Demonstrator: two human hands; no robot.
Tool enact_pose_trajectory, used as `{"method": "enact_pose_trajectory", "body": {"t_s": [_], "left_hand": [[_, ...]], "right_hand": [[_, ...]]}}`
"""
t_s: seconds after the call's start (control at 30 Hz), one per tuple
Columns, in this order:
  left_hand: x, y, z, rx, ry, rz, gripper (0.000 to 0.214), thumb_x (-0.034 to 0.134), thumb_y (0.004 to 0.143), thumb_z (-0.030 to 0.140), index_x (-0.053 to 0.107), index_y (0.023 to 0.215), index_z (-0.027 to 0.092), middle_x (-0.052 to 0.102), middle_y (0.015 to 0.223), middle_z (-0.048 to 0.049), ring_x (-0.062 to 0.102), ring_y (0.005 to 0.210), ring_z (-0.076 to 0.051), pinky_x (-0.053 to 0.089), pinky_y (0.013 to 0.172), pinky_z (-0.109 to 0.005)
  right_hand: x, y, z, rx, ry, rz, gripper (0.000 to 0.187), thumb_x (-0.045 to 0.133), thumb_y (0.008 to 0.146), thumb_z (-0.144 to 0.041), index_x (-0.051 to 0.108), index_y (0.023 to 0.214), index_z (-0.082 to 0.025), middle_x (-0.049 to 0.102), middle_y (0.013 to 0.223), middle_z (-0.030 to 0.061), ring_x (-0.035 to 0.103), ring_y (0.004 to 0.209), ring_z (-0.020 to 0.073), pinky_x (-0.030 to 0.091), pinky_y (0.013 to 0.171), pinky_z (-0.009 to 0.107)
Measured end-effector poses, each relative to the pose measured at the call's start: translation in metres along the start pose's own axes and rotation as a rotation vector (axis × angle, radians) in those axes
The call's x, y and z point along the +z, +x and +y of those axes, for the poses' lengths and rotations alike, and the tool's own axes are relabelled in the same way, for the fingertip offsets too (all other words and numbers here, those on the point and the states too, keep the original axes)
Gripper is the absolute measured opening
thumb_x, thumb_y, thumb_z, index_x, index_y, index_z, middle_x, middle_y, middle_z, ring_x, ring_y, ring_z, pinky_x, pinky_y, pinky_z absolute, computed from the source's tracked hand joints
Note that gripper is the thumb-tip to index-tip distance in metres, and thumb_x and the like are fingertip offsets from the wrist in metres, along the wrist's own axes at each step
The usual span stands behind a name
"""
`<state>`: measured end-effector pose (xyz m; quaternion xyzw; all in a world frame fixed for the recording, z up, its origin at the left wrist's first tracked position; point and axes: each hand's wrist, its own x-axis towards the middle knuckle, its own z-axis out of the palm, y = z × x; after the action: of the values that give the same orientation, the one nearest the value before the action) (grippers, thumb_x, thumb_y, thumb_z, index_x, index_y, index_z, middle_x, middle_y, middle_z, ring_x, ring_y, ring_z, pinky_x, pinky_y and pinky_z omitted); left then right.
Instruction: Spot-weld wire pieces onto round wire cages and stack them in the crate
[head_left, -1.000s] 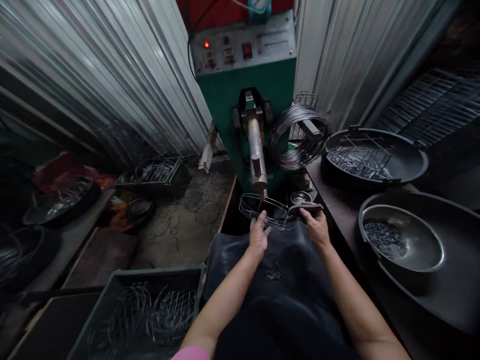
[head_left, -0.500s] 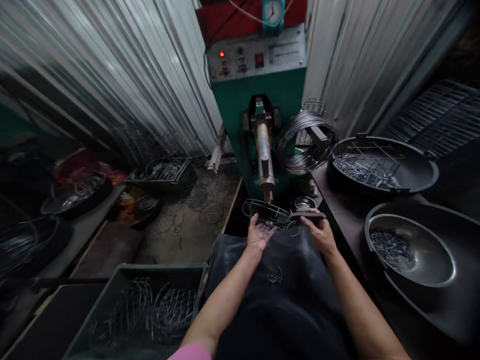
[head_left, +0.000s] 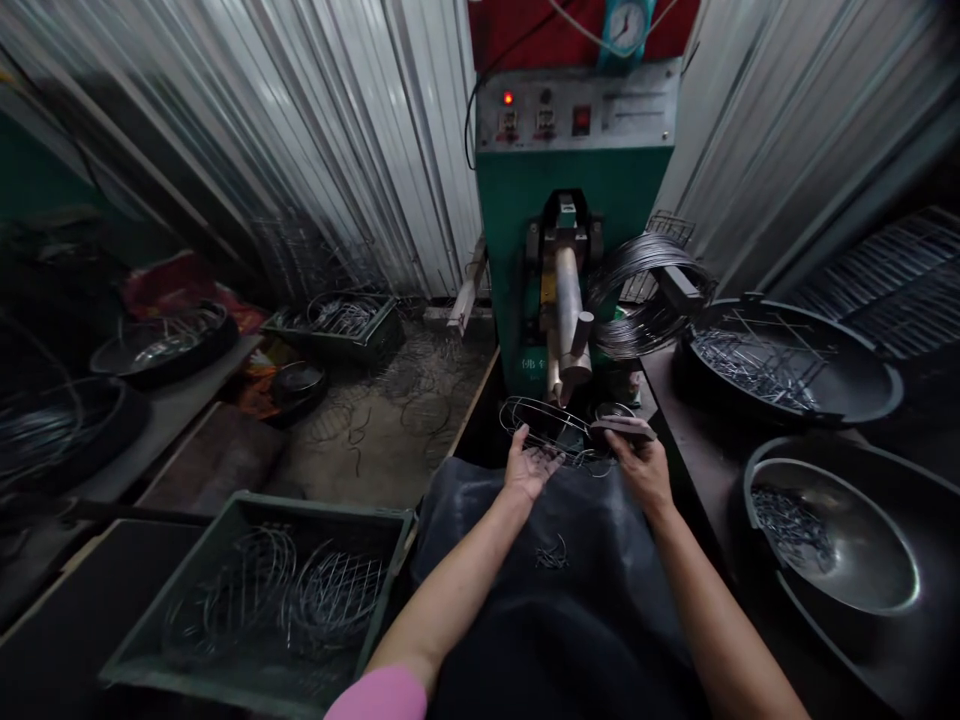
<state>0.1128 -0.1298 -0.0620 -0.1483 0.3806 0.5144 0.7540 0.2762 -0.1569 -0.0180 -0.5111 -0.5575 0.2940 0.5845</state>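
Observation:
A round wire rack [head_left: 544, 425] sits in front of me, just under the tip of the metal arm [head_left: 568, 300] of a green machine. My left hand [head_left: 529, 474] is closed on the rack's near left side, thumb at the rim and fingers beneath. My right hand [head_left: 643, 472] grips a dark flat bar [head_left: 621, 429] at the rack's right end; whether the bar is joined to it I cannot tell. Whether the arm's tip touches the wire is unclear. Several short bent wires [head_left: 553, 553] lie on the dark apron [head_left: 487, 560] over my lap.
A green crate [head_left: 247, 500] with wire racks stands at lower left. To my right are a pan [head_left: 885, 395] of wire pieces and a metal bowl [head_left: 877, 530] with small parts. A wire coil [head_left: 645, 290] hangs beside the green machine [head_left: 577, 170]. Loose wires litter the floor.
The view has turned to the left, so the machine appears further right. Both hands keep their hold and stay beneath the machine's arm with the rack.

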Motion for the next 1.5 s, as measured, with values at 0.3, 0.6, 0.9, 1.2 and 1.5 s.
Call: {"method": "enact_pose_trajectory", "body": {"t_s": [0.3, 0.6, 0.9, 1.2, 1.5], "left_hand": [[-0.009, 0.003, 0.003, 0.064, 0.017, -0.027, 0.040, 0.057, 0.080, 0.039, 0.048, 0.101, 0.007, 0.054, 0.072, -0.0072, 0.059, 0.064, -0.018, 0.054, 0.069, -0.040], [-0.017, 0.006, 0.003, 0.065, 0.048, -0.017, 0.037, 0.056, 0.080, 0.041, 0.049, 0.097, 0.008, 0.053, 0.072, -0.0069, 0.059, 0.065, -0.018, 0.054, 0.071, -0.042], [-0.005, 0.002, -0.001, 0.079, -0.001, 0.036, 0.047, 0.063, 0.076, 0.040, 0.044, 0.105, 0.009, 0.052, 0.070, -0.0033, 0.056, 0.058, -0.015, 0.054, 0.072, -0.044], [-0.002, -0.004, -0.001, 0.067, -0.014, 0.018, 0.040, 0.061, 0.075, 0.044, 0.050, 0.093, 0.010, 0.052, 0.066, -0.0041, 0.056, 0.056, -0.016, 0.055, 0.068, -0.042], [0.010, -0.001, 0.000, 0.050, -0.008, 0.003, 0.039, 0.058, 0.078, 0.045, 0.049, 0.091, 0.010, 0.050, 0.063, -0.0029, 0.056, 0.056, -0.016, 0.055, 0.069, -0.042]], "right_hand": [[0.010, -0.006, 0.004, -0.016, -0.078, -0.074, 0.021, 0.063, 0.077, -0.036, 0.064, 0.092, -0.021, 0.067, 0.090, 0.0039, 0.062, 0.084, 0.0192, 0.048, 0.080, 0.034], [0.012, -0.004, 0.010, 0.130, 0.023, 0.021, 0.027, 0.067, 0.071, -0.041, 0.063, 0.087, -0.019, 0.067, 0.087, 0.0050, 0.061, 0.085, 0.0214, 0.047, 0.083, 0.039], [0.011, -0.001, 0.010, -0.032, -0.055, -0.053, 0.023, 0.062, 0.078, -0.035, 0.064, 0.098, -0.022, 0.067, 0.095, 0.0042, 0.062, 0.089, 0.0200, 0.046, 0.086, 0.037], [0.016, 0.010, 0.002, -0.191, -0.215, -0.106, 0.017, 0.062, 0.078, -0.033, 0.064, 0.093, -0.025, 0.066, 0.092, 0.0044, 0.061, 0.088, 0.0219, 0.047, 0.084, 0.040], [0.018, 0.020, 0.001, -0.256, -0.302, -0.058, 0.013, 0.061, 0.078, -0.030, 0.064, 0.090, -0.026, 0.066, 0.090, 0.0029, 0.060, 0.087, 0.0221, 0.047, 0.082, 0.039]]}}
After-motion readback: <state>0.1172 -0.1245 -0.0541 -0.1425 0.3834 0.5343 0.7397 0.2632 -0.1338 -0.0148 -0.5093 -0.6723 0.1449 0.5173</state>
